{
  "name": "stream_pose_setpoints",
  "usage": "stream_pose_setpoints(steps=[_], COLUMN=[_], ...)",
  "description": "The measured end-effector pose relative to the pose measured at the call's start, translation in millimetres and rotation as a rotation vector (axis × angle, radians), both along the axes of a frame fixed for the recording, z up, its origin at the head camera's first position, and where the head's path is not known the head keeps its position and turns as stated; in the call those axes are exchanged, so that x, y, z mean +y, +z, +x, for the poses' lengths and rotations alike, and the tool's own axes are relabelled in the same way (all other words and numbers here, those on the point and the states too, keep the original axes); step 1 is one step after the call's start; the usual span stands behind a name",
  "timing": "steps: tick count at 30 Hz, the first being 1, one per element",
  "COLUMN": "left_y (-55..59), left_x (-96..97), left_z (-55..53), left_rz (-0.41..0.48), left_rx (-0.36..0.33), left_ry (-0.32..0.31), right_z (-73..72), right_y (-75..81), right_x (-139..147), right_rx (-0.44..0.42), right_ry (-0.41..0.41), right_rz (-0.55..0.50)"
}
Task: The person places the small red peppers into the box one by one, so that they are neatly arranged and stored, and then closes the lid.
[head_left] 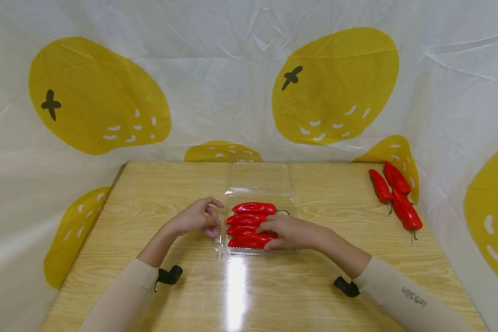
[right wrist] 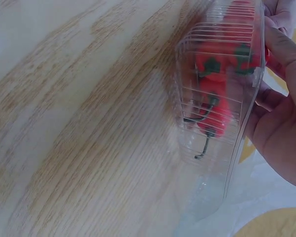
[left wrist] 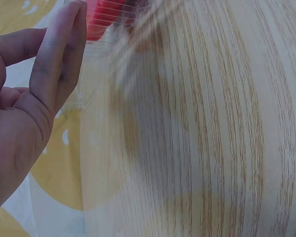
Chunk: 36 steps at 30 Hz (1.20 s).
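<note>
A clear plastic clamshell box (head_left: 228, 201) stands on the table with its lid (head_left: 259, 177) folded back toward the wall. Several red peppers (head_left: 249, 219) lie side by side in it, green stems toward the right. My right hand (head_left: 292, 233) reaches over the box's right side, its thumb and fingers bent around the nearest pepper (head_left: 246, 242). Through the ribbed side wall, the right wrist view shows the peppers' stems (right wrist: 207, 131). My left hand (head_left: 197, 216) is beside the box's left edge, fingers loosely bent, holding nothing.
Three more red peppers (head_left: 406, 210) lie at the table's back right, near the fabric. White fabric (head_left: 224, 92) printed with yellow fruit stands around the back and sides of the wooden table (head_left: 315, 299). A bright light reflection falls in front of the box.
</note>
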<state>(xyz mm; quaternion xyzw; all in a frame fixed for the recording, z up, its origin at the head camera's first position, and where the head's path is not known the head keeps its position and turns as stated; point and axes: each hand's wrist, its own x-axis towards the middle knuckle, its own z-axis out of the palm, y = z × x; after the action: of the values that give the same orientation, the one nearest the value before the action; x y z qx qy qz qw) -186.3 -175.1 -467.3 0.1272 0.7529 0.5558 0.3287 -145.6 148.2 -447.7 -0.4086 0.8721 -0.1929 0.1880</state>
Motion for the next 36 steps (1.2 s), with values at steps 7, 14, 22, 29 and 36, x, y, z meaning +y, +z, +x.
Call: stream_pose_setpoints(steps=[7, 14, 22, 29, 36], left_y=[1.3, 3.5, 4.6, 4.3, 3.1], left_x=[-1.1, 0.6, 0.5, 0.5, 1.7], left_z=[0.0, 0.1, 0.0, 1.6, 1.7], left_rz=[0.003, 0.003, 0.005, -0.011, -0.003], left_rx=[0.001, 0.004, 0.003, -0.01, -0.01], left_ry=[0.007, 0.0, 0.008, 0.025, 0.02], right_z=[0.6, -0.6, -2.2, -4.4, -5.1], right_y=[0.1, -1.3, -4.1, -10.1, -9.4], right_x=[-7, -15, -17, -17, -14], right_rx=[0.07, 0.112, 0.081, 0.041, 0.023], right_ry=[0.024, 0.033, 0.011, 0.005, 0.011], right_rz=[-0.006, -0.003, -0.02, -0.052, -0.045])
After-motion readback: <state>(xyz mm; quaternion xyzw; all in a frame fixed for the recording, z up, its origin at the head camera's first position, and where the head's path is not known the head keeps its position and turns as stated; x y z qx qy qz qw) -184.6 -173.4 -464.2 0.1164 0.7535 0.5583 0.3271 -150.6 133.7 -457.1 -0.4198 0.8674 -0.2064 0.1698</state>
